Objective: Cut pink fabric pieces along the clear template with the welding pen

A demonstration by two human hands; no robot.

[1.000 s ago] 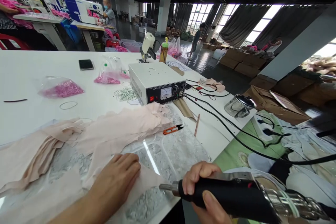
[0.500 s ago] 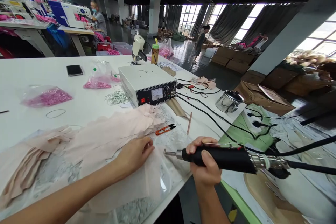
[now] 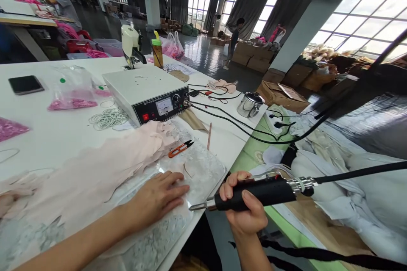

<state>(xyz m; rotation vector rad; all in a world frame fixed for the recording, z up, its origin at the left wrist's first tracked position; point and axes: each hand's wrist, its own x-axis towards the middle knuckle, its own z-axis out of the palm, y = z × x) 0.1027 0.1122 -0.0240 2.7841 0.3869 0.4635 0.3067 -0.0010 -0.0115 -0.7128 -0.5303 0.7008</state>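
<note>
My right hand (image 3: 243, 209) wraps round an ultrasonic cutter's black handpiece (image 3: 263, 194), whose slim metal tip points left, just beyond the fingers of my left hand (image 3: 163, 197). That left hand lies flat, fingers stretched, on a clear plastic sheet (image 3: 203, 165) at the table's near edge. A crumpled layer of pale pink fabric (image 3: 104, 161) spreads behind and to the left of it. Orange thread snips (image 3: 180, 149) and a thin brown scrap (image 3: 187, 170) lie a little further off. Beyond them stands a control box (image 3: 143, 89) with a dial and red switch.
Black cables (image 3: 229, 123) cross to the right. A metal mug (image 3: 250, 105), a pencil-like stick (image 3: 209, 135), pale elastic loops (image 3: 108, 118), bags of pink pieces (image 3: 73, 89) and a phone (image 3: 26, 84) occupy the table. White bundles (image 3: 359, 178) lie at right.
My left hand has gone from curled fingers on the pink fabric to lying flat on the sheet. Pink fabric no longer shows by the cutter's tip. The view has swung right.
</note>
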